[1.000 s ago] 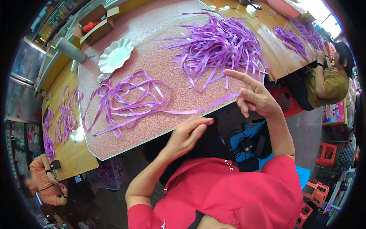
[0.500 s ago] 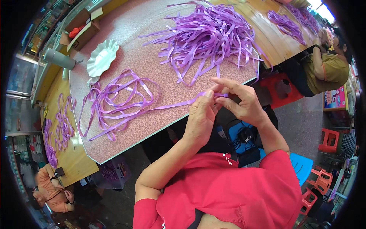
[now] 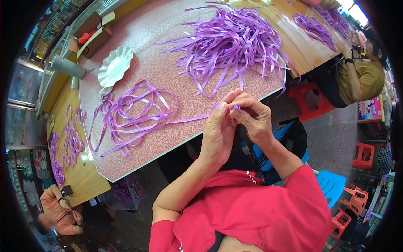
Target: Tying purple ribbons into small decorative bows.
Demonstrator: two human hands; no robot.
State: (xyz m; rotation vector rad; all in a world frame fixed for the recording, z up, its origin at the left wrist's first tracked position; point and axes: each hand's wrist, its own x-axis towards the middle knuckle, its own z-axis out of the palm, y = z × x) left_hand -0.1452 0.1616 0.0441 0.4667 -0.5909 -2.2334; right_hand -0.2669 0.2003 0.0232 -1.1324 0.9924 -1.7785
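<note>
My left hand (image 3: 216,136) and my right hand (image 3: 255,121) meet just past the table's near edge, both pinching one purple ribbon (image 3: 184,120). Its end makes a small curled bit (image 3: 236,107) at my right thumb and forefinger; whether that is a knot or a roll I cannot tell. From my left fingers the ribbon runs left across the tabletop into a loose looped pile (image 3: 134,111). Beyond my hands lies a large heap of purple ribbons (image 3: 235,42).
The pink speckled table (image 3: 151,161) has a white scalloped dish (image 3: 115,66), a grey cylinder (image 3: 68,66) and an open cardboard box (image 3: 96,40) at its far left. One person (image 3: 63,212) sits at lower left, another (image 3: 361,80) at right. A blue stool (image 3: 330,185) stands beside me.
My right hand has drawn in closer to my left, its fingers now curled round the ribbon's end, which shows as a small curl. The ribbon piles lie as before.
</note>
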